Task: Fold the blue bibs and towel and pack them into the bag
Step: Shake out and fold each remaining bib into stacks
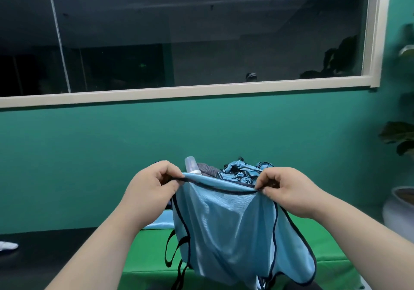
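Note:
A light blue mesh bib (233,229) with dark trim hangs in the air in front of me. My left hand (154,186) pinches its top edge at the left corner. My right hand (284,188) pinches the same edge at the right corner. The bib's lower part drapes down over a green surface (147,251). Behind the held bib lies a crumpled pile of more blue bibs (242,171). Next to that pile a clear bottle (192,165) and some grey fabric (206,169) stick up. The held bib hides whatever they stand in.
A teal wall (89,166) with a wide dark window rises right behind the work area. A potted plant in a pale pot (398,206) stands at the right. Dark floor (44,249) with a small white object (7,245) lies at the left.

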Demonstrator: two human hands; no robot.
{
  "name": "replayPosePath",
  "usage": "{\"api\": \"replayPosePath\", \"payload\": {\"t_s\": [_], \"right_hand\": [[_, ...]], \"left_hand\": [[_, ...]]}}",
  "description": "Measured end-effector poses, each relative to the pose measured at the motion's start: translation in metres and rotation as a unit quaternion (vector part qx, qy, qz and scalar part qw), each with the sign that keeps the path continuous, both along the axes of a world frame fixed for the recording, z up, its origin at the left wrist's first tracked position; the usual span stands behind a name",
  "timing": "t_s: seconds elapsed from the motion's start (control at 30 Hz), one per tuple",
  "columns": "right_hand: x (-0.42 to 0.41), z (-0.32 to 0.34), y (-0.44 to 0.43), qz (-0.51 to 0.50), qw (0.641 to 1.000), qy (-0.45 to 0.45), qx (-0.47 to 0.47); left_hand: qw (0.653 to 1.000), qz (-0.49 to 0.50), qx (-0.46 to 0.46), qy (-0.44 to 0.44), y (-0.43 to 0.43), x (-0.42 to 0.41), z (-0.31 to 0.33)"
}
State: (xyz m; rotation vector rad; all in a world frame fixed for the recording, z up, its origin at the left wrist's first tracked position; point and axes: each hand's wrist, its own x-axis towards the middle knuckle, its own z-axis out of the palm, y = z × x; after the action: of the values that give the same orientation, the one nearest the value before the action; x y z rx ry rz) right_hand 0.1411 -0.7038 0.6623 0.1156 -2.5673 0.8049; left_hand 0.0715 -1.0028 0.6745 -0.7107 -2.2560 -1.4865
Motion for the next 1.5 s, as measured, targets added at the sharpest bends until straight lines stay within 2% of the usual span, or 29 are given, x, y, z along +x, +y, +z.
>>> {"api": "replayPosePath", "payload": {"t_s": [0.17,0.3,0.43,0.57,0.73,0.8,1.03,1.13,1.37,1.43,1.5], "right_hand": [[0.001,-0.005,0.001,-0.006,1.0,-0.002,-0.012],[0.001,-0.011,0.001,-0.007,1.0,-0.02,0.006],[0.0,-0.018,0.0,-0.008,0.999,-0.022,0.038],[0.0,-0.022,0.0,-0.014,1.0,-0.014,0.024],[0.002,-0.027,0.0,-0.008,0.999,-0.027,0.021],[0.002,-0.029,0.0,-0.001,0.998,-0.044,0.039],[0.001,-0.037,0.009,-0.016,0.998,-0.056,0.01],[0.0,-0.04,0.011,-0.021,0.999,-0.049,0.012],[-0.003,-0.049,0.005,-0.006,0.996,-0.079,0.027],[-0.005,-0.05,0.005,-0.003,0.993,-0.108,0.041],[-0.007,-0.053,0.006,0.009,0.987,-0.151,0.047]], "left_hand": [[0.979,-0.042,0.176,-0.091,0.006,0.002,0.001],[0.968,-0.049,0.215,-0.117,0.005,0.0,0.0],[0.982,-0.014,0.164,-0.097,0.002,-0.004,-0.003],[0.997,0.061,-0.035,-0.03,-0.004,-0.009,-0.006],[0.986,0.064,-0.152,-0.031,-0.006,-0.013,-0.014],[0.987,0.056,-0.147,-0.041,-0.006,-0.012,-0.017],[0.99,-0.034,0.013,-0.133,-0.011,-0.009,-0.017],[0.988,-0.051,-0.004,-0.145,-0.012,-0.009,-0.013],[0.992,0.056,-0.104,-0.048,-0.005,-0.009,-0.002],[0.991,0.083,-0.106,-0.016,-0.001,-0.007,0.002],[0.992,0.104,-0.071,-0.001,0.0,-0.005,0.008]]}}
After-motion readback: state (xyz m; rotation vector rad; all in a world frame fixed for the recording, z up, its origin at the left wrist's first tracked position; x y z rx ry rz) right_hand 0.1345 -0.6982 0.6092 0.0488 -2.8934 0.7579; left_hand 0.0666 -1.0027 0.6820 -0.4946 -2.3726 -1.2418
